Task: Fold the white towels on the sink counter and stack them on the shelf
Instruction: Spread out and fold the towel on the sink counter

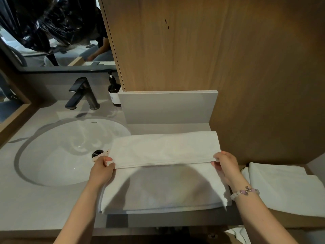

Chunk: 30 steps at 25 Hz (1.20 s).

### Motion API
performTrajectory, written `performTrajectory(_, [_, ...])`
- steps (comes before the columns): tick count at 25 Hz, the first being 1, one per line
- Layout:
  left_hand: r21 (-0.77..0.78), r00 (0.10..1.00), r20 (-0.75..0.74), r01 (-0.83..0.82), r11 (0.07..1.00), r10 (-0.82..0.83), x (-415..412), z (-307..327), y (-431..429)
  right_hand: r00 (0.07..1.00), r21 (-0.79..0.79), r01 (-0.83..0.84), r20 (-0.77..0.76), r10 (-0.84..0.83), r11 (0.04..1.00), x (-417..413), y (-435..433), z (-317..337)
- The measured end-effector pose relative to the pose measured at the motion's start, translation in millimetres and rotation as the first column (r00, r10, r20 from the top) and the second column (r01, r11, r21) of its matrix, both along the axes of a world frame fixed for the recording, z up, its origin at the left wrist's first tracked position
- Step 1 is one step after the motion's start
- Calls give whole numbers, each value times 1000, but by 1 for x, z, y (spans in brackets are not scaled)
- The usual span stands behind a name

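Observation:
A white towel (pixel 163 150) lies on the grey sink counter (pixel 35 208) to the right of the basin, its far part folded over toward me. My left hand (pixel 102 170) pinches the left end of the folded edge. At the right end of that same edge my right hand (pixel 226 166) pinches the cloth; a bead bracelet sits on that wrist. A folded white towel (pixel 281 189) rests on the lower wooden shelf (pixel 290 221) at the right.
The white basin (pixel 58 155) with a dark drain is left of the towel. A dark tap (pixel 82 94) and a dark soap bottle (pixel 114 92) stand behind it. A grey backsplash (pixel 167 106) and a wooden panel (pixel 211 50) rise behind the towel. More white cloth (pixel 239 235) shows below the counter.

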<state>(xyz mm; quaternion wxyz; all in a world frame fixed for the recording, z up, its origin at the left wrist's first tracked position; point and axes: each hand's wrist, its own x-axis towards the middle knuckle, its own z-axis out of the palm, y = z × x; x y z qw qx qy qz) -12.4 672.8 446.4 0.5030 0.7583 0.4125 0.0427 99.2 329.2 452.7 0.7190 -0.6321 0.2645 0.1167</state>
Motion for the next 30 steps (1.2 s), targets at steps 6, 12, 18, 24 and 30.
performTrajectory(6, [156,999,21,34,987,-38,-3,-3,-8,987,-435,-22,132,88,900,-6,5,-17])
performTrajectory(12, [141,999,38,-9,990,4,-5,-5,-11,992,-219,-109,30,118,970,0,-11,-16])
performTrajectory(18, [195,998,61,-12,981,0,-11,-7,-17,956,-324,-277,3,293,905,3,-19,-14])
performTrajectory(24, [355,995,38,70,932,-89,-6,-6,-25,953,-287,-294,-12,303,912,28,-8,3])
performTrajectory(30, [-12,1000,5,-16,1000,16,13,8,-1,992,-341,-125,-38,119,932,79,9,8])
